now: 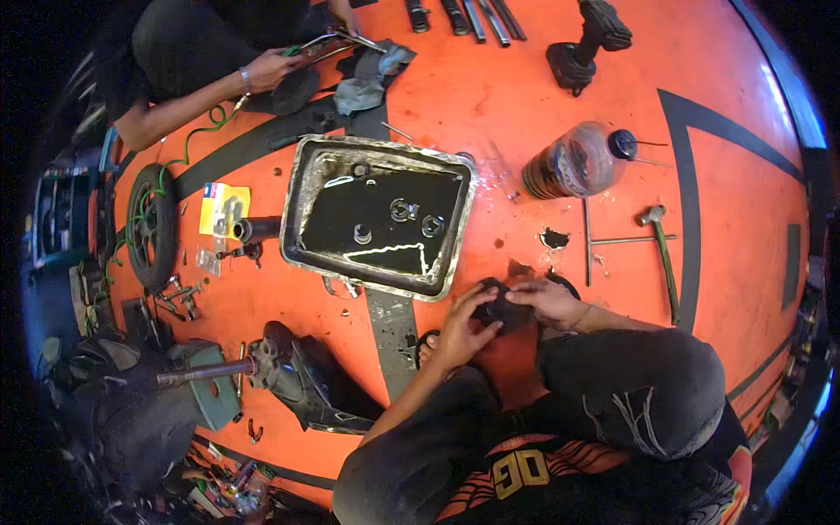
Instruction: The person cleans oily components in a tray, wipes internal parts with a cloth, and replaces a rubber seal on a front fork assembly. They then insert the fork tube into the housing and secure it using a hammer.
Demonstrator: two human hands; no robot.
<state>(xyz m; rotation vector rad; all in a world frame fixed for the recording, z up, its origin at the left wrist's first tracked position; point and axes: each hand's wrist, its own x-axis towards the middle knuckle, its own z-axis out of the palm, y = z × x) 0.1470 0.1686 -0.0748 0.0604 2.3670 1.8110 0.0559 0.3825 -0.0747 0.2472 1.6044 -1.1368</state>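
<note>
Being pinched by curled left grip (465,325) and right grip (553,306), a black part (506,313) is half-hidden near the tray's rim (367,279).

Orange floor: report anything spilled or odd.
A glossy dark patch, apparently spilled liquid, lies on the orange floor beside the T-shaped tool. It looks odd outside the tray, which holds similar dark liquid.

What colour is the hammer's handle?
The hammer's handle is green; the head view shows it best.
</note>
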